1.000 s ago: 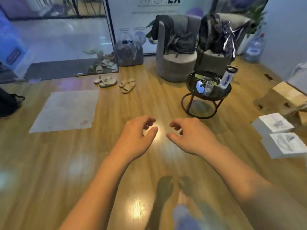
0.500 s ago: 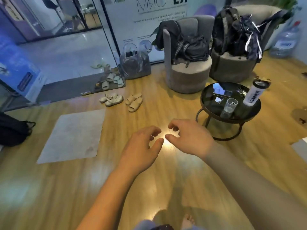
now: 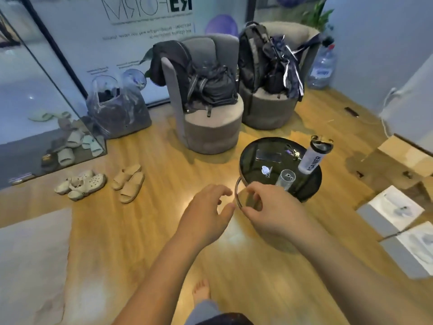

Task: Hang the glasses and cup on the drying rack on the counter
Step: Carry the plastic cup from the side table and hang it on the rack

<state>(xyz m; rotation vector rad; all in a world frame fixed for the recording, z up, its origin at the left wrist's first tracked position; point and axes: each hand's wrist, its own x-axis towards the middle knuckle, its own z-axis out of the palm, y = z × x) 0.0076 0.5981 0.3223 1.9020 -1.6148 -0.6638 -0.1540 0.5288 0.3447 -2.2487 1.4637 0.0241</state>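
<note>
A clear drinking glass stands upright on a small round black side table, beside a white shaker bottle with a black lid. My left hand and my right hand are held out side by side above the wooden floor, fingers loosely curled and apart, holding nothing. My right hand's fingers overlap the table's near rim in the view, just left of the glass. No drying rack, counter or cup is in view.
Two grey round armchairs piled with black backpacks stand behind the table. Sandals and clogs lie on the floor at left, near a pale mat. Cardboard and white boxes sit at right. My bare foot shows below.
The view has moved closer to the round table, which now sits nearer the centre. Both hands stay outstretched and empty, now right at the table's near rim.
</note>
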